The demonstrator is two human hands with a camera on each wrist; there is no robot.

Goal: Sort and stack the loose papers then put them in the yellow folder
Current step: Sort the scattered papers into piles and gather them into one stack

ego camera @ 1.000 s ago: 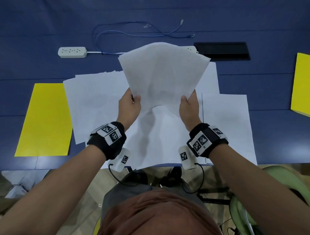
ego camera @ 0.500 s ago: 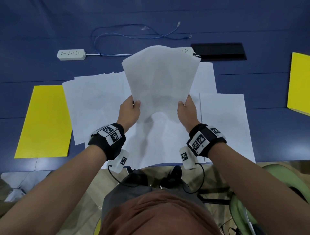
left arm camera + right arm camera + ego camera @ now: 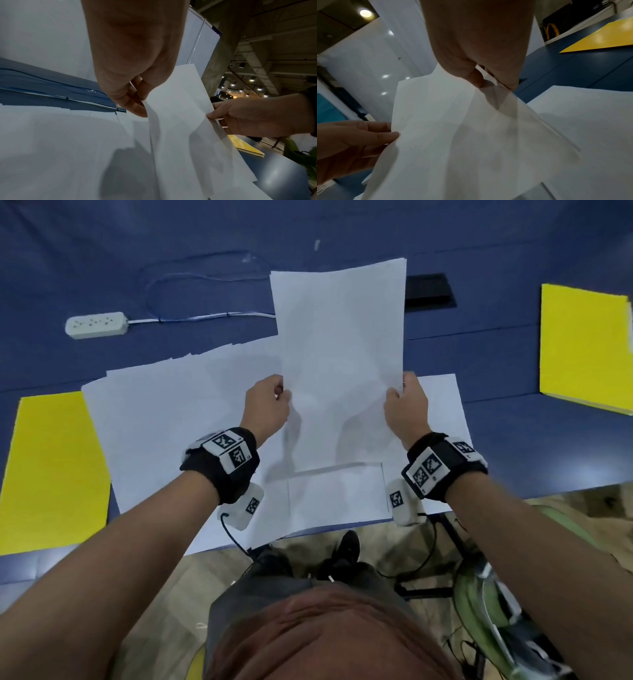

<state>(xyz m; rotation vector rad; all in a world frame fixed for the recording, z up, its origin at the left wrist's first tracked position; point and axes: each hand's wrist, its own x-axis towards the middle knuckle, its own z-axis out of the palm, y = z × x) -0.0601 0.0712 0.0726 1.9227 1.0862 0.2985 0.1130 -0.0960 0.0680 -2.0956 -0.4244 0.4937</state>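
Observation:
I hold a squared stack of white sheets [image 3: 339, 364] upright above the table, its lower edge close over the loose papers [image 3: 171, 422] spread below. My left hand [image 3: 269, 405] pinches the stack's left edge, thumb on the near face [image 3: 135, 106]. My right hand [image 3: 406, 405] pinches the right edge [image 3: 496, 81]. The held stack shows in the left wrist view [image 3: 180, 115] and the right wrist view [image 3: 445, 121]. One yellow folder [image 3: 51, 470] lies flat at the left, another yellow folder [image 3: 585, 344] at the far right.
A white power strip [image 3: 96, 324] with a blue cable [image 3: 191, 278] lies behind the papers. A black panel [image 3: 430, 292] sits behind the held stack. The blue table's [image 3: 513, 440] near edge runs just past my wrists; a green chair [image 3: 486, 594] stands below right.
The fanned, skewed sheets have been drawn into one aligned stack. My hands moved apart to its side edges, and the view shifted closer.

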